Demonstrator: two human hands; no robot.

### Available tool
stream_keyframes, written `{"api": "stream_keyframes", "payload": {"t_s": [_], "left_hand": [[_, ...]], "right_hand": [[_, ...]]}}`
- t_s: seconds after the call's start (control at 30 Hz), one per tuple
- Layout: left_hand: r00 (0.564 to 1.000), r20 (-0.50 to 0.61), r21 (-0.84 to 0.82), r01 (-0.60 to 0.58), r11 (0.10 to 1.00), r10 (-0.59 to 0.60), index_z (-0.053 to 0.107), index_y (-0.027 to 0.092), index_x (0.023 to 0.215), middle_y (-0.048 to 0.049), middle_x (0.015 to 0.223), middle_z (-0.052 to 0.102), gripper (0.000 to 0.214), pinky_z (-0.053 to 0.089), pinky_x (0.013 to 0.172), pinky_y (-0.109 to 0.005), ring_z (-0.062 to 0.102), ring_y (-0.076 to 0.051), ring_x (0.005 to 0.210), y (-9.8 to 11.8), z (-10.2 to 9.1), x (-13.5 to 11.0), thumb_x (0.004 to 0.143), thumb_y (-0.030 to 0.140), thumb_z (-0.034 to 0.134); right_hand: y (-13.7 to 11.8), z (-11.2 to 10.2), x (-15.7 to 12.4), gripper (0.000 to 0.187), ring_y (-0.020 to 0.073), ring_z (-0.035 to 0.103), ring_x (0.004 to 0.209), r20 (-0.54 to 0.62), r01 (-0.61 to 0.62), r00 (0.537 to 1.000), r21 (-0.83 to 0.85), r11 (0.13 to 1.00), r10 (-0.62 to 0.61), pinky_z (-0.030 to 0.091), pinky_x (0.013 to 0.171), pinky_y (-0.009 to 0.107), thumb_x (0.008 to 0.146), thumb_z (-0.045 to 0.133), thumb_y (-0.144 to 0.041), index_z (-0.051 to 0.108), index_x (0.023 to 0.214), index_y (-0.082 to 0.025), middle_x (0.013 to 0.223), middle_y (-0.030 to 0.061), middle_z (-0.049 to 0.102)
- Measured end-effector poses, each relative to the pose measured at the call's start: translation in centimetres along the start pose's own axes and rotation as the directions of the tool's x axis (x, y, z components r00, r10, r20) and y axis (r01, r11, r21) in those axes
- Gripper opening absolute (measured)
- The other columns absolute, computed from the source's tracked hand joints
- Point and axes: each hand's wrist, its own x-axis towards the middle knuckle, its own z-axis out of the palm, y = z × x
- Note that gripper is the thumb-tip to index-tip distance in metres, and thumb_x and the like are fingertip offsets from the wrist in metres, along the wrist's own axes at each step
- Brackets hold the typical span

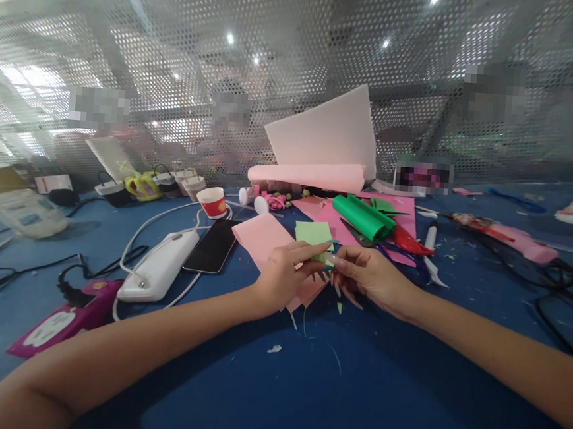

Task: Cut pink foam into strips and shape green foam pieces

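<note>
Both hands meet at the middle of the blue table. My left hand (pixel 285 270) is closed, its fingers pinching a small piece of light green paper (pixel 323 258). From the other side my right hand (pixel 374 274) grips the same piece between thumb and fingertips. Just behind them lies a light green paper square (pixel 313 232). Below and left of the hands is a pale pink paper sheet (pixel 259 235), partly hidden by my left hand. A roll of shiny green material (pixel 363 217) rests beyond my right hand, with scissors (pixel 356 233) partly covered beside it.
To the left are a black phone (pixel 210 245), a white power strip (pixel 161 264), a red-and-white paper cup (pixel 212 203) and a purple box (pixel 72 320). A pink glue gun (pixel 507 238) with a black cord lies right. A perforated metal screen (pixel 299 57) stands behind.
</note>
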Motion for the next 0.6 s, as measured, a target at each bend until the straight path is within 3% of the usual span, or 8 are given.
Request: {"api": "stream_keyframes", "payload": {"t_s": [0.13, 0.27, 0.37, 0.6], "left_hand": [[0.990, 0.109, -0.160, 0.102, 0.982, -0.085, 0.062, 0.018, 0.114, -0.0061, 0.085, 0.068, 0.035, 0.049, 0.071, -0.029, 0.060, -0.014, 0.074, -0.5, 0.1, 0.2, 0.080, 0.022, 0.060], [0.956, 0.225, -0.358, 0.260, 0.897, -0.188, 0.057, 0.017, 0.121, -0.0020, 0.076, 0.067, 0.048, 0.050, 0.066, -0.025, 0.060, -0.010, 0.064, -0.5, 0.2, 0.2, 0.074, 0.019, 0.065], [0.924, 0.292, -0.452, 0.361, 0.816, -0.247, 0.054, 0.017, 0.123, 0.0003, 0.070, 0.066, 0.060, 0.050, 0.061, -0.022, 0.061, -0.009, 0.059, -0.1, 0.1, 0.3, 0.066, 0.016, 0.071], [0.833, 0.444, -0.595, 0.549, 0.587, -0.330, 0.043, 0.007, 0.127, 0.0001, 0.059, 0.066, 0.081, 0.051, 0.054, -0.024, 0.063, -0.013, 0.050, 0.7, -0.1, 0.7, 0.056, 0.016, 0.079]], "right_hand": [[-0.6, 0.1, 0.1, 0.036, 0.0065, 0.050, 0.043, 0.008, -0.019, 1.000, 0.045, 0.999, 0.018, 0.043, 0.036, 0.017, 0.068, 0.072, -0.047, 0.053, 0.073, -0.016, 0.057, -0.0037, 0.055], [-0.9, -0.1, 0.0, 0.041, 0.0082, 0.054, 0.048, 0.069, -0.082, 0.995, 0.092, 0.992, 0.076, 0.044, 0.039, 0.019, 0.072, 0.064, -0.056, 0.053, 0.073, -0.016, 0.061, -0.0015, 0.056], [-0.7, -0.5, 0.1, 0.034, 0.0077, 0.056, 0.051, 0.058, -0.104, 0.993, 0.083, 0.991, 0.099, 0.045, 0.042, 0.018, 0.071, 0.070, -0.045, 0.053, 0.075, -0.016, 0.062, -0.0027, 0.056], [-1.0, -0.9, 0.0, 0.031, 0.0108, 0.062, 0.058, 0.206, -0.169, 0.967, 0.070, 0.983, 0.151, 0.049, 0.046, 0.019, 0.068, 0.076, -0.033, 0.052, 0.078, -0.015, 0.069, 0.0001, 0.063]]}}
